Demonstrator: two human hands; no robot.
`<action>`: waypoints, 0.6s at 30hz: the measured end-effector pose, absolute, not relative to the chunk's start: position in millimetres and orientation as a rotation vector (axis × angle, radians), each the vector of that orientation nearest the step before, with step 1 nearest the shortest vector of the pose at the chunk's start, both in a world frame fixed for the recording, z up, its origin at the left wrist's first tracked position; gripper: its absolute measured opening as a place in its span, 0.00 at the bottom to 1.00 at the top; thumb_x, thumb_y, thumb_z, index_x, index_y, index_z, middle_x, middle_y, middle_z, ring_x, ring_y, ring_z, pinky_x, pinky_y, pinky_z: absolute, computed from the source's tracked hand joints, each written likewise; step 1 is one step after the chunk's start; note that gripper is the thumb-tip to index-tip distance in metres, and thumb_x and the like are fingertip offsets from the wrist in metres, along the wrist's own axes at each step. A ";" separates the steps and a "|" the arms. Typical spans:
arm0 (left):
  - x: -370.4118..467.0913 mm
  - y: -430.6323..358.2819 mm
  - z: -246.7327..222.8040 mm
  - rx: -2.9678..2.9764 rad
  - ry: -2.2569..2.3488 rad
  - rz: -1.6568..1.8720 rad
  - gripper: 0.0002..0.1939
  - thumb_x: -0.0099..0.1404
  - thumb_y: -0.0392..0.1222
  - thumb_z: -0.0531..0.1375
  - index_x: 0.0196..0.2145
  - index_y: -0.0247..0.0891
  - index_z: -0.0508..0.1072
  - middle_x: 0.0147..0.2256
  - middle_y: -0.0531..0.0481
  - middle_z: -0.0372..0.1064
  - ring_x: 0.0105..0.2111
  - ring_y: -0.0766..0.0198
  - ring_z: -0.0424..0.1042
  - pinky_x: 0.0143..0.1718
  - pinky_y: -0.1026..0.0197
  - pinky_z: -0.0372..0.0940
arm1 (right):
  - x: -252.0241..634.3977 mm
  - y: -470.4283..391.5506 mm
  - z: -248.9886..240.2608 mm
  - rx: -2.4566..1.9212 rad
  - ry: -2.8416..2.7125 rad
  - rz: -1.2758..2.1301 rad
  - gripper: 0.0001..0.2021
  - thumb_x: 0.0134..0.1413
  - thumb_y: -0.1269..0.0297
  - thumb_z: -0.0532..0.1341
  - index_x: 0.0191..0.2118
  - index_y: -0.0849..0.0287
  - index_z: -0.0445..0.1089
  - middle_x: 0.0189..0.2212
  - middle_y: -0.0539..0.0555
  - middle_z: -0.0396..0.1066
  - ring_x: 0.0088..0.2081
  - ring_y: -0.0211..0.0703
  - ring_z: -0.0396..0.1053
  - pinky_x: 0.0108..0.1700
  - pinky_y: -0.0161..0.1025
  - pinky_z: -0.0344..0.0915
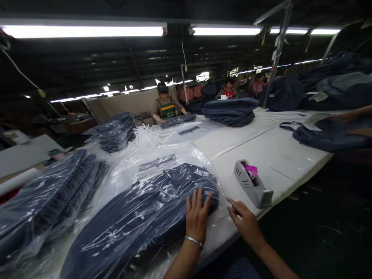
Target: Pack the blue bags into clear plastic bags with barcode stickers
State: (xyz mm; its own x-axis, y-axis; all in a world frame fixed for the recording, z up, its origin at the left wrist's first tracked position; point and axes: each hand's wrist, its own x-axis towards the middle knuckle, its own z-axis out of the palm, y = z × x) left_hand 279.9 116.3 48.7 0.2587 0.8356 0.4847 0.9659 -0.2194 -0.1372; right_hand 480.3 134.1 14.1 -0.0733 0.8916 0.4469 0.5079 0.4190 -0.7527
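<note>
Navy, bagged: stack point(55, 197) toward worktop point(279, 149)'s left edge. Bundle point(136, 213), filmed, lies by near edge; left hand point(197, 215) spreads flat on it, apparently smoothing. Right hand point(242, 219) bends fingers at film's edge; pinch uncertain. Next move likely calls for sure hold there. Dispenser point(251, 184), near edge; dark marks unreadable.

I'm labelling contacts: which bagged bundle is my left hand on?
The dark blue bundle front and centre, under your left hand; the other bagged bundles lie farther left or farther back.
</note>
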 end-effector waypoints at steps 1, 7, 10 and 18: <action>279.6 114.2 48.4 -2.152 -1.620 -0.418 0.45 0.60 0.28 0.58 0.67 0.54 0.42 0.67 0.42 0.47 0.65 0.46 0.50 0.60 0.35 0.58 | 483.5 132.0 14.0 -1.251 -1.702 0.514 0.18 0.63 0.59 0.56 0.55 0.57 0.69 0.33 0.53 0.69 0.34 0.42 0.69 0.41 0.37 0.67; 267.8 118.0 50.5 -2.153 -1.505 -0.411 0.40 0.64 0.26 0.53 0.67 0.54 0.45 0.67 0.46 0.48 0.65 0.50 0.52 0.59 0.40 0.61 | 494.6 123.1 27.2 -1.275 -1.694 0.446 0.17 0.60 0.57 0.58 0.52 0.55 0.72 0.30 0.51 0.69 0.33 0.40 0.70 0.40 0.34 0.67; 259.1 130.6 59.0 -2.048 -1.603 -0.469 0.39 0.63 0.24 0.51 0.67 0.51 0.46 0.67 0.47 0.47 0.66 0.51 0.50 0.61 0.42 0.58 | 505.5 105.2 34.6 -1.240 -1.724 0.362 0.15 0.59 0.58 0.59 0.50 0.54 0.73 0.28 0.50 0.69 0.30 0.37 0.70 0.38 0.31 0.68; 267.3 110.9 36.4 -2.263 -1.435 -0.494 0.35 0.64 0.26 0.49 0.65 0.47 0.53 0.66 0.53 0.51 0.65 0.57 0.52 0.61 0.48 0.60 | 562.2 69.6 -1.9 -1.292 -1.793 0.240 0.14 0.56 0.52 0.62 0.44 0.52 0.77 0.25 0.49 0.69 0.25 0.35 0.71 0.30 0.26 0.68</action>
State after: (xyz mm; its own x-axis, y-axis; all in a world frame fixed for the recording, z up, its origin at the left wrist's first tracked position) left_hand 267.3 110.9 36.4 0.4062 0.7637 0.5017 0.9107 -0.3833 -0.1539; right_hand 562.2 69.6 -1.9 -0.0640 0.8390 0.5404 0.6671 0.4387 -0.6022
